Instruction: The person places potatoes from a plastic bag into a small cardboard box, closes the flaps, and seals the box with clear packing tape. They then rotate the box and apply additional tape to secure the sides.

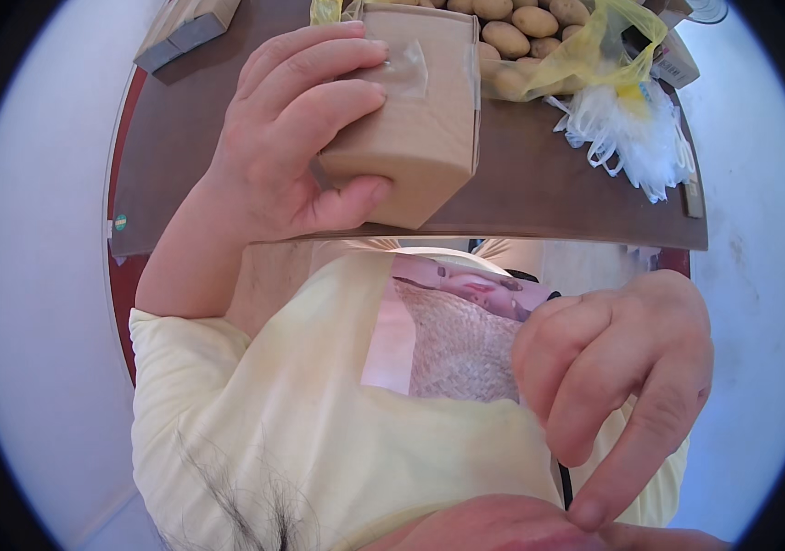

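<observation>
A brown cardboard box (427,89) with clear tape on its top and side sits at the table's near edge. My left hand (296,124) grips it from the left, fingers over the taped top and thumb against the near face. My right hand (626,365) is off the table, raised close to the camera at the lower right. Its index finger points down and touches skin below my chin, while the other fingers are partly curled. No object shows in this hand; its thumb and palm are hidden. A black cord (564,479) passes beside it.
Behind the box, potatoes (506,39) lie in a yellow plastic bag (585,62). White plastic bags (633,138) are bunched on the right of the brown table (193,151). Another cardboard box (186,31) stands far left, and a small carton (678,62) at the right rear.
</observation>
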